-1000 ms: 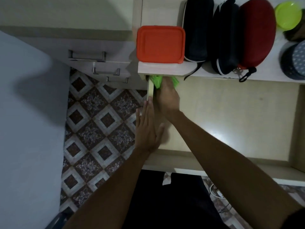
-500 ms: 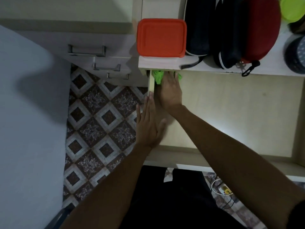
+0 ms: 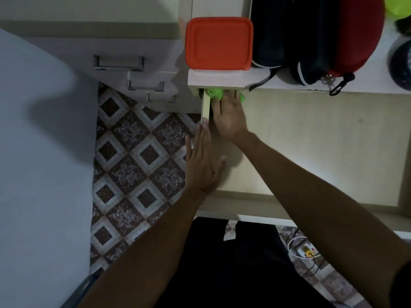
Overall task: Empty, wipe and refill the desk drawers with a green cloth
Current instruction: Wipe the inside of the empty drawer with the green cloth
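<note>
Just above the middle of the frame, our right hand (image 3: 229, 117) presses the green cloth (image 3: 214, 94) flat-fingered into the far left corner of the open drawer (image 3: 311, 141), under the desk (image 3: 289, 85) edge. Our left hand (image 3: 203, 165) rests open, fingers straight, on the drawer's left wall. An orange box (image 3: 219, 43) sits above.

The green cloth (image 3: 214, 94) is bunched up in the far left corner of the open drawer (image 3: 311, 141), partly under the desk edge, beneath the right-hand fingertips (image 3: 224, 101). The pale wooden drawer's left wall runs just beside the left-hand fingers (image 3: 203, 138).
</note>
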